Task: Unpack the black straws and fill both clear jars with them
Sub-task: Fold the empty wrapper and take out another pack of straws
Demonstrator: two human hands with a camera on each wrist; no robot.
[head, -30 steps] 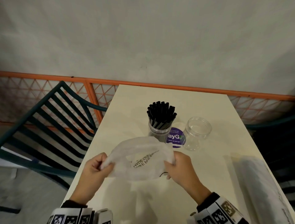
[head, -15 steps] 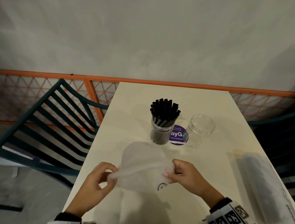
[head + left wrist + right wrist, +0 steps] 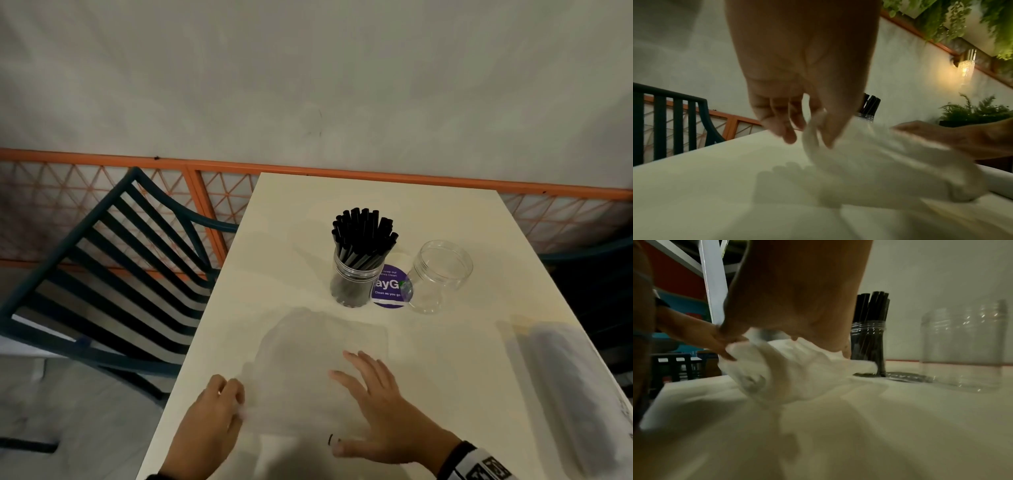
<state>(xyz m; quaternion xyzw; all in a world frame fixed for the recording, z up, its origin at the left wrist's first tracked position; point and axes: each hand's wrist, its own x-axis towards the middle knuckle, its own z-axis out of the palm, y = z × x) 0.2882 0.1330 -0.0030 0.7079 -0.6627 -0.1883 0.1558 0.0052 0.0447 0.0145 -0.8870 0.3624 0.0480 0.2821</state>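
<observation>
A clear jar [image 3: 354,279] packed with black straws [image 3: 363,236] stands mid-table, and an empty clear jar [image 3: 440,275] stands just right of it. An empty white plastic bag [image 3: 318,370] lies spread on the table in front of them, blurred. My left hand [image 3: 234,402] pinches the bag's left edge between thumb and finger, which the left wrist view shows as a pinched fold of the bag [image 3: 818,128]. My right hand [image 3: 368,397] lies flat on the bag with its fingers spread. A wrapped pack of straws [image 3: 568,394] lies along the table's right edge.
A purple round sticker [image 3: 390,287] sits on the cream table [image 3: 308,212] between the jars. A dark slatted chair [image 3: 113,274] stands at the left, and an orange lattice rail [image 3: 376,173] runs behind the table. The table's left edge passes close to my left hand.
Both hands held the bag bunched above the table. Now it lies lowered and spread out, my right hand has opened flat on it, and my left still pinches its edge.
</observation>
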